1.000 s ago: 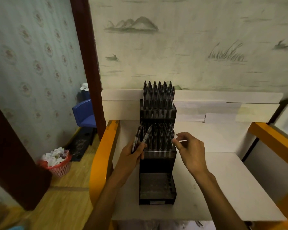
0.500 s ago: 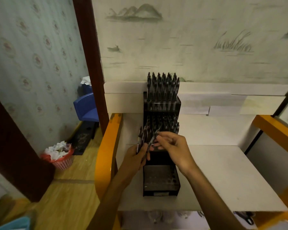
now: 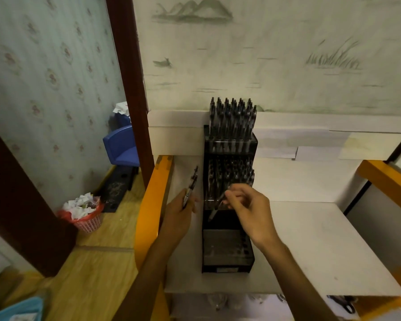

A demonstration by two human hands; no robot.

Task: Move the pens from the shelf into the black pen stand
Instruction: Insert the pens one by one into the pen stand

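Note:
A black three-tier pen stand stands on the white shelf. Its top and middle tiers are packed with several upright dark pens; the lowest tier shows bare holes. My left hand grips a few pens just left of the stand, tips pointing up. My right hand pinches a single pen in front of the middle tier, tilted down toward the lower part of the stand.
Orange side rails frame the shelf on the left and right. A red basket of crumpled paper and a blue chair stand on the wooden floor at left. A dark door frame rises behind.
My right hand has taken one pen from my left hand's bunch and carried it right, in front of the stand. My left hand has drawn slightly left.

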